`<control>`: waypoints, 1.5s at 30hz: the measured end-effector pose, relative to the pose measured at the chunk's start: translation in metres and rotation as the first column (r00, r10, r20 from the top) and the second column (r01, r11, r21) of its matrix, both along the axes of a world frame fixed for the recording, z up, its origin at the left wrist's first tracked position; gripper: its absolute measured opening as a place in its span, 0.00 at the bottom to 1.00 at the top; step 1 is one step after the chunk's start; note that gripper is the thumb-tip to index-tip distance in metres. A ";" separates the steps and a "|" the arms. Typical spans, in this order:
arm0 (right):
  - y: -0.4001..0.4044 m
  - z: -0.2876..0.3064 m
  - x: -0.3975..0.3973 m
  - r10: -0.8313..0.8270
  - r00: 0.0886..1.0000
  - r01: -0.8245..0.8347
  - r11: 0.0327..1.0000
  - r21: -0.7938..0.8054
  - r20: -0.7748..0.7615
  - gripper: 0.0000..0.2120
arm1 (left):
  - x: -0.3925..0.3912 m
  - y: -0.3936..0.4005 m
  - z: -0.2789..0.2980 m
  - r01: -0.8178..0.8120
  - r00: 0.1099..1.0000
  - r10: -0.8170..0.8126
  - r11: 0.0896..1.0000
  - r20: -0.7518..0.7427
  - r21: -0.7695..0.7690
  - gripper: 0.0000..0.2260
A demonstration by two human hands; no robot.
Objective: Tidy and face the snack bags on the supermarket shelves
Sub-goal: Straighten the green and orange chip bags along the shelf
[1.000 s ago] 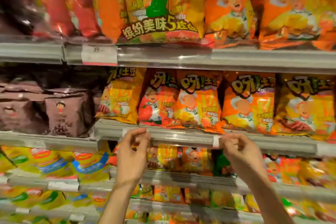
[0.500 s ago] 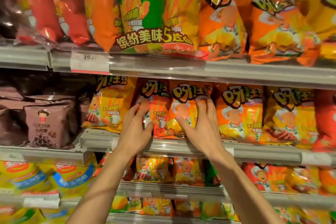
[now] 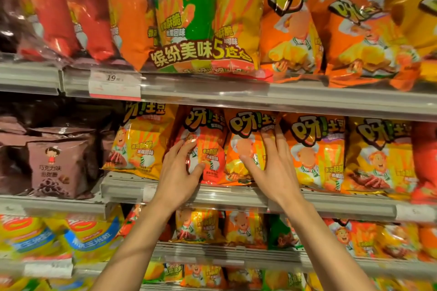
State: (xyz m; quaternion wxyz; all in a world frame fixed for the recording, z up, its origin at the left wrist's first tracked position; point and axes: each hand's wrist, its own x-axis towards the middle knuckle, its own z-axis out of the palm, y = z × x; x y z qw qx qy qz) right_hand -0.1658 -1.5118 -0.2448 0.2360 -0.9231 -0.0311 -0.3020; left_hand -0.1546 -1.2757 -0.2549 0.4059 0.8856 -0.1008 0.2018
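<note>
While on shelf: L hand (image 3: 176,176) at red bag (image 3: 209,149).

Your snack bags (image 3: 246,149) on the middle shelf are glossy plastic film, crinkled and catching the light in bright streaks. The big multipack (image 3: 189,19) above you wears a clear, shiny plastic wrap. The brown bags (image 3: 59,165) to your left look matt. The shelf edge (image 3: 331,205) is smooth grey metal fronted by a clear plastic strip, holding a paper price tag (image 3: 114,84).
</note>
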 end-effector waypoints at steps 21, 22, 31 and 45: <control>0.188 0.038 0.036 0.469 0.808 -0.312 0.854 0.416 -0.358 0.31 | 0.036 0.152 0.022 -0.257 0.954 0.199 0.928 -0.222 -0.270 0.29; 0.191 0.037 0.038 0.511 0.768 -0.285 0.813 0.508 -0.386 0.35 | 0.039 0.154 0.021 -0.235 0.955 0.162 0.924 -0.247 -0.303 0.30; 0.193 0.044 0.030 0.526 0.794 -0.307 0.781 0.545 -0.306 0.47 | 0.018 0.170 0.024 -0.106 0.985 0.019 0.852 -0.171 -0.513 0.35; 0.125 0.034 -0.028 0.564 0.790 -0.363 0.746 0.558 -0.242 0.13 | -0.049 0.117 0.008 -0.009 0.975 -0.119 0.823 -0.187 -0.568 0.17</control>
